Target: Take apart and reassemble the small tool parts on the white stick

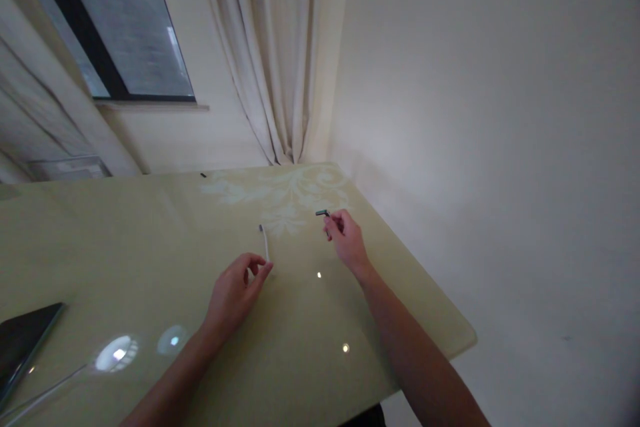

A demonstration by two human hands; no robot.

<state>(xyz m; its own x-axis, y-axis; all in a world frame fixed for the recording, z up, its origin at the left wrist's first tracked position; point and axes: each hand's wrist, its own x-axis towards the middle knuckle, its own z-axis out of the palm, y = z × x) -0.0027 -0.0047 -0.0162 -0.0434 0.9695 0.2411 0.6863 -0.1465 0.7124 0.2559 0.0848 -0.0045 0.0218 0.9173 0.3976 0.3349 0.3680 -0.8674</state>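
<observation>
My left hand (pixel 243 285) is over the middle of the table, thumb and fingertips closed on the lower end of a thin white stick with a dark tip (pixel 266 244). The stick points away from me; its exact kind is too small to make out. Farther right, my right hand (pixel 346 235) pinches a small dark object with a bar-shaped end (pixel 321 213). That bar sticks out to the left of the fingers, and part of the rest is hidden by them. The two held things are apart.
The pale green glossy table (pixel 150 233) has a white floral pattern at its far right corner. On it lie a small black piece (pixel 203 175), a dark flat device (pixel 27 340) and a white cable (pixel 47 392). A wall (pixel 475 147) borders the right side.
</observation>
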